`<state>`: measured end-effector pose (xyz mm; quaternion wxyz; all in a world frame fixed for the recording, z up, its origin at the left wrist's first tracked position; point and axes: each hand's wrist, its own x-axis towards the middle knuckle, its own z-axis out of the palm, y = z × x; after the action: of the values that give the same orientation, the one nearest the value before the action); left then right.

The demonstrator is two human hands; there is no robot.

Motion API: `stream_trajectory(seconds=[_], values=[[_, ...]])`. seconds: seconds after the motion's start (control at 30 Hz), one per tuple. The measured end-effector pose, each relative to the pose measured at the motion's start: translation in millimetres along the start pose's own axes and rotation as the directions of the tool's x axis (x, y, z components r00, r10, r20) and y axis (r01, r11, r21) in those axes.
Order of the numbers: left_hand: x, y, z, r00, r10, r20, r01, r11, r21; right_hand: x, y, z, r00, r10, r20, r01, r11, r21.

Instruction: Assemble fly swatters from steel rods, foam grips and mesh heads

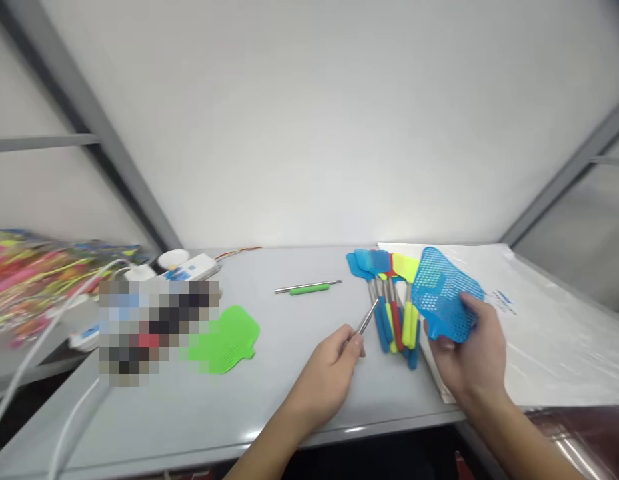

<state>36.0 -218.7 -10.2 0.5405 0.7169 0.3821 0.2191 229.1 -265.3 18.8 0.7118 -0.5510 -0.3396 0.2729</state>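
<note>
My left hand pinches a thin steel rod whose tip points up and right, towards a bundle of fly swatters with blue, yellow and red heads and steel shafts. My right hand grips a blue plastic mesh swatter head just right of that bundle. On the grey table, a green mesh swatter head lies flat. A steel rod with a green grip lies farther back. Neither hand touches these two.
A white plastic sheet covers the table's right side. At back left stand a power strip and a white round object. A blurred heap of colourful swatters lies at left, with white cables in front. A pixelated patch hides part of the table.
</note>
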Motion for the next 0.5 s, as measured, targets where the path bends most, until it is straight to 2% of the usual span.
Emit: stream_trajectory(seconds=[0.03, 0.07, 0.13, 0.17, 0.27, 0.33, 0.4, 0.47, 0.5], values=[[3.3, 4.3, 1.9, 0.999, 0.012, 0.038, -0.013, 1.0, 0.02, 1.7, 1.2, -2.8, 0.993, 0.09, -0.075, -0.078, 0.986, 0.149], [5.2, 8.3, 2.9, 0.997, 0.023, 0.075, -0.026, 0.999, 0.04, 3.5, 2.8, -4.9, 0.986, 0.113, -0.122, -0.084, 0.972, 0.219], [4.3, 13.3, 3.0, 0.994, 0.044, 0.097, -0.052, 0.995, 0.081, 6.6, 8.0, -7.5, 0.984, 0.128, -0.125, -0.087, 0.952, 0.294], [1.7, 13.4, 2.6, 0.996, 0.056, 0.069, -0.063, 0.993, 0.104, 7.7, 11.4, -8.2, 0.986, 0.114, -0.118, -0.074, 0.95, 0.303], [-11.8, 2.3, 1.0, 0.99, 0.1, -0.103, -0.076, 0.975, 0.211, 7.8, 22.8, -9.0, 0.985, 0.093, -0.147, -0.048, 0.957, 0.288], [-21.8, -11.1, -0.9, 0.955, 0.203, -0.215, -0.122, 0.934, 0.337, 5.2, 28.8, -9.0, 0.985, 0.08, -0.152, -0.038, 0.964, 0.262], [-29.0, -24.5, -4.0, 0.887, 0.351, -0.3, -0.169, 0.852, 0.496, 1.2, 32.2, -8.9, 0.99, 0.047, -0.135, -0.015, 0.974, 0.226], [-31.9, -34.1, -7.8, 0.832, 0.454, -0.319, -0.17, 0.756, 0.632, -3.6, 33.3, -9.0, 0.992, 0.014, -0.125, 0.009, 0.984, 0.178], [-32.0, -37.2, -9.3, 0.826, 0.475, -0.305, -0.161, 0.715, 0.68, -6.3, 33.4, -8.8, 0.992, -0.001, -0.126, 0.02, 0.989, 0.149]])
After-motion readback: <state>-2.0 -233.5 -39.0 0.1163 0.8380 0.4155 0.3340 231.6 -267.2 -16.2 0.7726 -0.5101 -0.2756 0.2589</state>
